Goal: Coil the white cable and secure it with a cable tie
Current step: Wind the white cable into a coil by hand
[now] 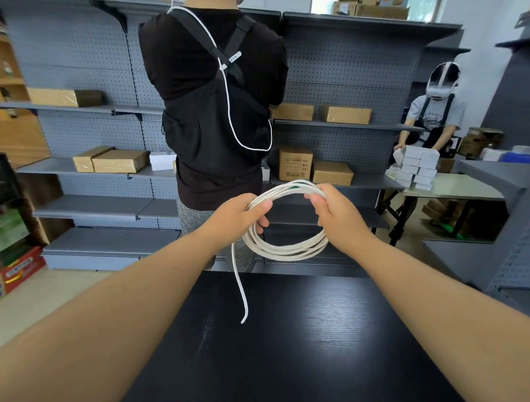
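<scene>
White cable (286, 250) coiled, held in air above dark surface (297, 339). Left hand (239, 215) fingers clenched on coil's left side, right hand (336, 219) pinching upper right. Loose tail (238, 286) hangs below left hand, so left is nearer. No tie visible.

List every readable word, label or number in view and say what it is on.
None can be read.
Upright carton on the grey shelf: printed lines and handling symbols, too small.
Red carton on the floor, left: coloured lettering, blurred.
White cable: no print visible.
</scene>
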The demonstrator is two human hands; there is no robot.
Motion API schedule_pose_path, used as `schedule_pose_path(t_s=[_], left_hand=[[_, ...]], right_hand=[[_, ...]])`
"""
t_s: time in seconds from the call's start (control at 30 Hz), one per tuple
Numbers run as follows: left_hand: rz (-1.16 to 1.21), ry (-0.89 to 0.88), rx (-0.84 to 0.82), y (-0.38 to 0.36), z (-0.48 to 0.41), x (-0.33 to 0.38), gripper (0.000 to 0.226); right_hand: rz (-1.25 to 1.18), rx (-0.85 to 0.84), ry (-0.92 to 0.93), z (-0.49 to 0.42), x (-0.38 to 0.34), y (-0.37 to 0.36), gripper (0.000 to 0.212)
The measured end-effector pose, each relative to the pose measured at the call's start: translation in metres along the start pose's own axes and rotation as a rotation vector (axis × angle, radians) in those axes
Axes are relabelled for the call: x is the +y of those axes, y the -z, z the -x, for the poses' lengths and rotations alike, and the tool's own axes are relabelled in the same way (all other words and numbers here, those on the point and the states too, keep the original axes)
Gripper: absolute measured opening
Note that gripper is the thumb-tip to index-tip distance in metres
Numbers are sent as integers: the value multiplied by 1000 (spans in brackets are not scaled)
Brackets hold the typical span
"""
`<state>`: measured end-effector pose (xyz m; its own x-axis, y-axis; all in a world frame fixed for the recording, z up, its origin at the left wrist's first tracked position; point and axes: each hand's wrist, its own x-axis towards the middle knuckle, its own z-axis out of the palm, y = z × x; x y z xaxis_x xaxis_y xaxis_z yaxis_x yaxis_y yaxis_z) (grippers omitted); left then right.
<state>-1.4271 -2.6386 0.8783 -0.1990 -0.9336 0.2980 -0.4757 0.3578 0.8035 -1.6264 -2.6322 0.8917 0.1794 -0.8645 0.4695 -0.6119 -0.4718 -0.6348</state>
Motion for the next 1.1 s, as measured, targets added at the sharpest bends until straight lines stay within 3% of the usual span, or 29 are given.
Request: schedule_pose_path(t_s=[0.13,0.23,0.5,0.77,1.1], left_hand=[[173,68,-17,8,-1,-7,29],[171,64,-14,11,-1,-9,21],[405,95,274,-15,4,3,23],[663,153,350,-33,5,9,26],[798,201,541,-46,-4,19,29]], right_hand=[[-17,62,-13,0,2,7,23],[-20,71,-15,0,4,9,19],[-142,203,-106,3,-2,-4,18],[-389,422,-273,-1,-6,-20,24],[-583,534,-369,3,-16,-40,24]])
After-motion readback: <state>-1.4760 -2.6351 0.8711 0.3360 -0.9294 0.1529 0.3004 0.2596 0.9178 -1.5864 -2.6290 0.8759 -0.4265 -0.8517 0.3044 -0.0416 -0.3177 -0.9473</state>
